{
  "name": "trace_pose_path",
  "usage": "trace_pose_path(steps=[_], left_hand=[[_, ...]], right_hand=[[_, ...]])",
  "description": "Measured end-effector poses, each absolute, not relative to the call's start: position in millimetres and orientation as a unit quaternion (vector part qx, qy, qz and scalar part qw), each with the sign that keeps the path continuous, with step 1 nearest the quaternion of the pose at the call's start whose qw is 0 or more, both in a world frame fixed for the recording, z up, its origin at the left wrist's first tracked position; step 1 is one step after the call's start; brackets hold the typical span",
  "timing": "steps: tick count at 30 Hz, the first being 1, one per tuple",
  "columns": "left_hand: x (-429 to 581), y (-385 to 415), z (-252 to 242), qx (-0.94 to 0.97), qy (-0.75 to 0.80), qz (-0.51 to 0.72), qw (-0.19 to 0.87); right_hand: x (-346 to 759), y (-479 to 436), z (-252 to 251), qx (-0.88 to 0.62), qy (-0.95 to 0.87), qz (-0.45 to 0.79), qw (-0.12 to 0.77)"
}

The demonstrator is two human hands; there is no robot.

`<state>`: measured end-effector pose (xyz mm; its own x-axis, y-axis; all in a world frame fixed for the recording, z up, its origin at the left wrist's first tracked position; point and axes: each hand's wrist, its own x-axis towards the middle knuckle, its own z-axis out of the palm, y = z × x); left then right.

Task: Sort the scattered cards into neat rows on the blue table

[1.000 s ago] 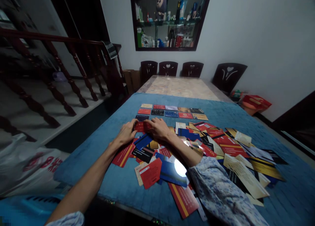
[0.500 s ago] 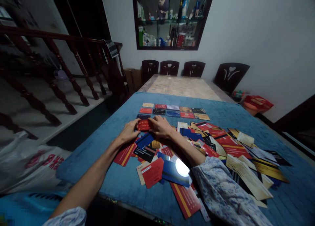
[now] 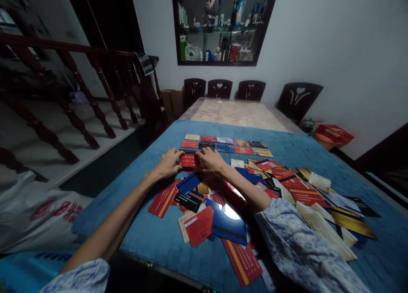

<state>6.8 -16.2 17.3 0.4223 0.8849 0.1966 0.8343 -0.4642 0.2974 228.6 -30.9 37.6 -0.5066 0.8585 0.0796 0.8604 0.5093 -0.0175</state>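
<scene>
A red card (image 3: 187,160) is held by its two side edges between my hands, low over the cloth. My left hand (image 3: 168,163) grips its left edge with bent fingers and thumb. At its right edge are the curled fingers of my right hand (image 3: 211,160). Just beyond the red card, a dark card (image 3: 188,151) is mostly covered. Farther away, cards lie in two neat rows, among them a blue card (image 3: 225,148) and a gold card (image 3: 262,152). Under my wrists sits a loose heap with a blue striped card (image 3: 188,183) and a black card (image 3: 188,200).
The heap spreads right across the blue cloth (image 3: 140,225), with a large blue card (image 3: 228,223) reflecting a bright light. Chairs (image 3: 219,89) stand behind the table's far end (image 3: 236,111). At left are a railing (image 3: 86,86) and a white plastic bag (image 3: 38,212).
The red card has shifted slightly away from me with both hands, covering more of the dark card beyond it. My right forearm has moved a little to the right.
</scene>
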Motion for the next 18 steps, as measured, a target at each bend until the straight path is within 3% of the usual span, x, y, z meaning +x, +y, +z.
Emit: trace_pose_path(steps=[7, 18], left_hand=[[9.1, -3.6, 31.7, 0.845, 0.523, 0.100, 0.044], [11.2, 33.2, 39.7, 0.846, 0.531, 0.048, 0.029]], right_hand=[[222.9, -16.1, 48.5, -0.490, -0.870, -0.054, 0.002], [221.9, 14.4, 49.7, -0.505, -0.863, -0.035, 0.012]])
